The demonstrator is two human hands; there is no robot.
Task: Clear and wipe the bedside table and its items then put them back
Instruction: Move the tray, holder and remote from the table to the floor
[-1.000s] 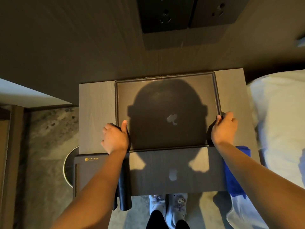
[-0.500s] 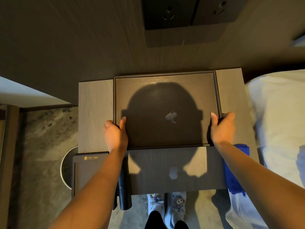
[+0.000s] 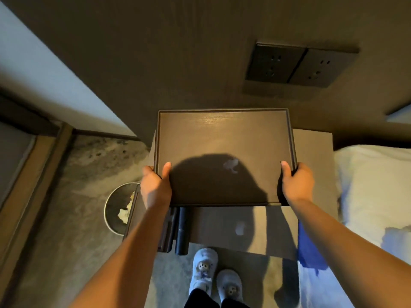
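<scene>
A dark brown empty tray (image 3: 222,134) with a low raised rim is held above the bedside table (image 3: 313,150). My left hand (image 3: 155,187) grips its left edge, thumb lying on the tray floor. On the right edge sits my right hand (image 3: 297,183), gripping the same way. The tray hides most of the light wood tabletop; only a strip on the right shows. Below the tray a grey laptop (image 3: 240,230) with a pale logo lies on the table's front part.
A dark cylinder (image 3: 181,232) and a flat dark folder (image 3: 133,221) lie left of the laptop. A blue cloth (image 3: 308,252) hangs at the right. A round bin (image 3: 115,207) stands on the floor at left. The white bed (image 3: 373,196) is at right, wall sockets (image 3: 298,65) above.
Both hands have raised the tray off the tabletop and it now hovers higher and nearer the camera, covering most of the table. My view has shifted left.
</scene>
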